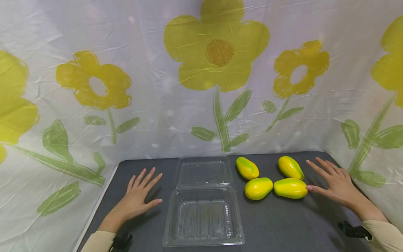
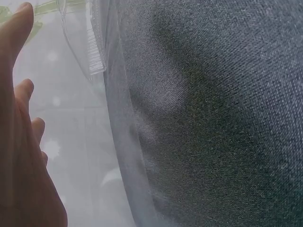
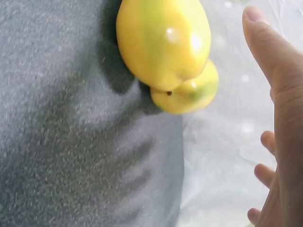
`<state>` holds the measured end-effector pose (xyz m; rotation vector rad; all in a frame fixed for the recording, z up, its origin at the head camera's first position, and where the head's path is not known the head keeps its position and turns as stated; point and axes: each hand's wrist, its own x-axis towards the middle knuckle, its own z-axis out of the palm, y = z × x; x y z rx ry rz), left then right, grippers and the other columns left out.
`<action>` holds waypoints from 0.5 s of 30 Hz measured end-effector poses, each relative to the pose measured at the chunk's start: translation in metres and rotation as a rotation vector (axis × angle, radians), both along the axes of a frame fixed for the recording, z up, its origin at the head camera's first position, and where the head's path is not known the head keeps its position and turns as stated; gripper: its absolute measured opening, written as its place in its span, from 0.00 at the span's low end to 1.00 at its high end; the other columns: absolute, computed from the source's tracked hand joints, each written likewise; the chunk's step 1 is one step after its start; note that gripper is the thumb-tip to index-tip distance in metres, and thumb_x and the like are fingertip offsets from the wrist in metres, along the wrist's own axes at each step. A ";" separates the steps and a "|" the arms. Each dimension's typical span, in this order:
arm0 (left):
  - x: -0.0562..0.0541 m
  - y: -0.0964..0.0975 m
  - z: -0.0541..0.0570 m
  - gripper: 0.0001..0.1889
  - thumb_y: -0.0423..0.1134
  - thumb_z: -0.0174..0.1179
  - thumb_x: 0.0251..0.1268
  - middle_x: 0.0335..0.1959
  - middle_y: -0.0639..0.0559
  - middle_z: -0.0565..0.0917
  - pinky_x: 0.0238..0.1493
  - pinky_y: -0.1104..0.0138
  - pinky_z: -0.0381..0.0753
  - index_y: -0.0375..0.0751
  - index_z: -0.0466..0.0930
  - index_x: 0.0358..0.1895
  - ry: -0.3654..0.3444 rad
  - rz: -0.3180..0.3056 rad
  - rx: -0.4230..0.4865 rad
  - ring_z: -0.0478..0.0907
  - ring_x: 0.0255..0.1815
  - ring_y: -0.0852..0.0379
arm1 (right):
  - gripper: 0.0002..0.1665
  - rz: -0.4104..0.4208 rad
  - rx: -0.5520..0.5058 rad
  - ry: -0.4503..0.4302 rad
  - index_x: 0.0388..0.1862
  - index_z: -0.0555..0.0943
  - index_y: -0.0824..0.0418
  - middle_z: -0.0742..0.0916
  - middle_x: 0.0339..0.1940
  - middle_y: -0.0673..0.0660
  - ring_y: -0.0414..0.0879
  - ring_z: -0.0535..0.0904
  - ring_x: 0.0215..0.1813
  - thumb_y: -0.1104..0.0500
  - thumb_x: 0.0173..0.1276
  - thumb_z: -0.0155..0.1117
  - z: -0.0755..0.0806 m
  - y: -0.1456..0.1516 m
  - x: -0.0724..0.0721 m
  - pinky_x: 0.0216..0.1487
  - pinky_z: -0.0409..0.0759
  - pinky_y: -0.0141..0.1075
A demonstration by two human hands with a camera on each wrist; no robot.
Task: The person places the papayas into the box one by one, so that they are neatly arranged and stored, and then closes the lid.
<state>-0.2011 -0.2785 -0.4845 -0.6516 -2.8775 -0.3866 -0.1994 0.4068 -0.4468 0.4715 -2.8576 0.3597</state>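
A clear plastic clamshell box (image 1: 204, 242) stands on the dark table, its lid (image 1: 203, 171) folded back toward the wall. My left hand (image 1: 138, 196) is spread to the left of it, over the table, holding nothing. To the box's right lie several yellow-green, papaya-like fruits in two rows, including a back left one (image 1: 247, 168), a front left one (image 1: 259, 189) and a front right one (image 1: 290, 188). My right hand (image 1: 338, 183) hovers spread beside the right-hand fruits. In the right wrist view, a gap shows between its thumb (image 3: 267, 45) and the nearest fruit (image 3: 163, 42).
A dark grey cloth-like surface covers the table (image 1: 264, 224). A pale curtain (image 1: 151, 105) with printed yellow flowers hangs behind and at both sides, close to the table's edges. Black bands sit at both wrists.
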 end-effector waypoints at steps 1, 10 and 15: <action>0.000 0.000 0.000 0.46 0.64 0.61 0.61 0.84 0.52 0.44 0.71 0.30 0.41 0.63 0.50 0.79 0.002 -0.002 -0.001 0.43 0.81 0.32 | 0.56 0.003 0.004 0.005 0.82 0.49 0.41 0.51 0.84 0.61 0.73 0.48 0.78 0.41 0.62 0.70 0.000 -0.001 -0.001 0.59 0.48 0.77; 0.003 0.003 0.001 0.45 0.64 0.61 0.61 0.84 0.53 0.44 0.71 0.30 0.42 0.61 0.52 0.79 0.011 -0.025 0.002 0.44 0.80 0.31 | 0.57 0.031 -0.006 0.008 0.81 0.51 0.41 0.54 0.83 0.62 0.74 0.52 0.76 0.41 0.60 0.71 0.003 -0.014 -0.003 0.61 0.50 0.76; 0.005 0.005 0.002 0.45 0.64 0.61 0.60 0.84 0.52 0.45 0.71 0.30 0.41 0.61 0.52 0.79 -0.003 -0.026 0.007 0.44 0.81 0.32 | 0.56 0.032 0.001 -0.002 0.81 0.51 0.42 0.55 0.83 0.63 0.75 0.53 0.75 0.39 0.60 0.71 0.004 -0.019 -0.003 0.62 0.49 0.76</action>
